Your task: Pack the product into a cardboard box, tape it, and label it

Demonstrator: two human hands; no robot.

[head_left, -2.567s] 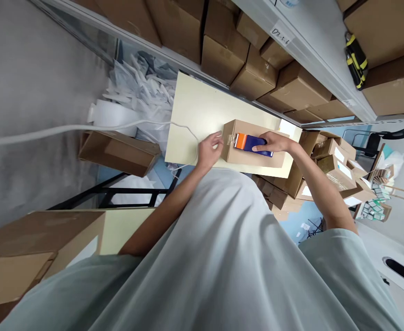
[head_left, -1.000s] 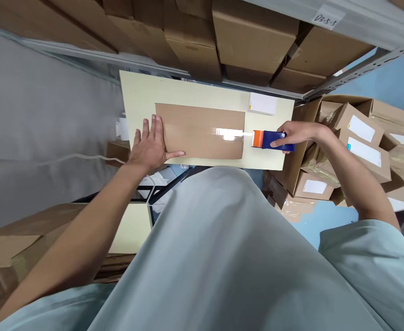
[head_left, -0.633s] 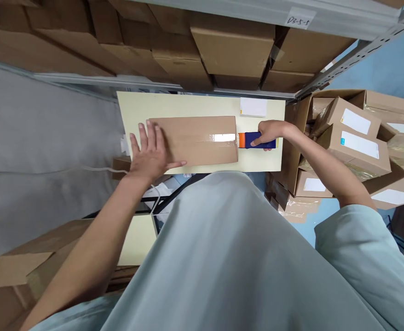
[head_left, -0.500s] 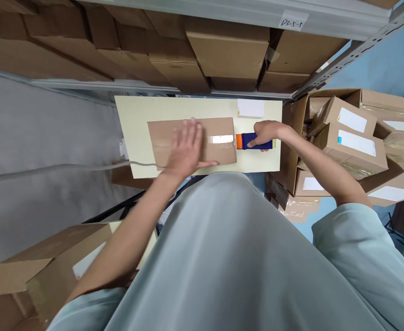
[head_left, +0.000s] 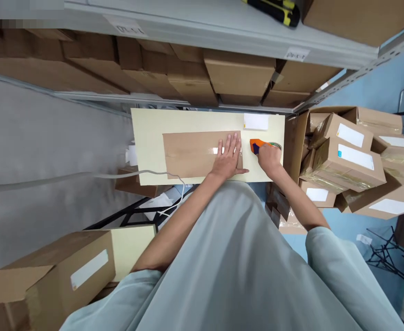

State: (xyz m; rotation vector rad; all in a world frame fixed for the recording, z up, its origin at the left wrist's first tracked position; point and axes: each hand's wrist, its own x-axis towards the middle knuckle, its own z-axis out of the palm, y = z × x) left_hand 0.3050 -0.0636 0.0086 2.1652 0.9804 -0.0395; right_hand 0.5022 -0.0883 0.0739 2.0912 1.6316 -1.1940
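Observation:
A long flat cardboard box lies on the cream tabletop. My left hand rests flat on the right end of the box, its fingers spread, partly covering a shiny strip of tape there. Just off that end, my right hand is closed around an orange and dark blue tape dispenser. A green-edged ring shows behind the knuckles, while the fingers hide most of the grip. Behind the dispenser, a white label sheet sits at the back edge of the tabletop.
Cardboard boxes fill the shelf behind the tabletop. A large carton packed with labelled boxes stands to the right. A grey cable crosses in from the left. At lower left is another labelled box. A black-and-yellow tool lies on the upper shelf.
My left hand has slid right along the box to its end. My right hand has turned the dispenser, with its orange part now raised and tilted. The view has shifted up slightly.

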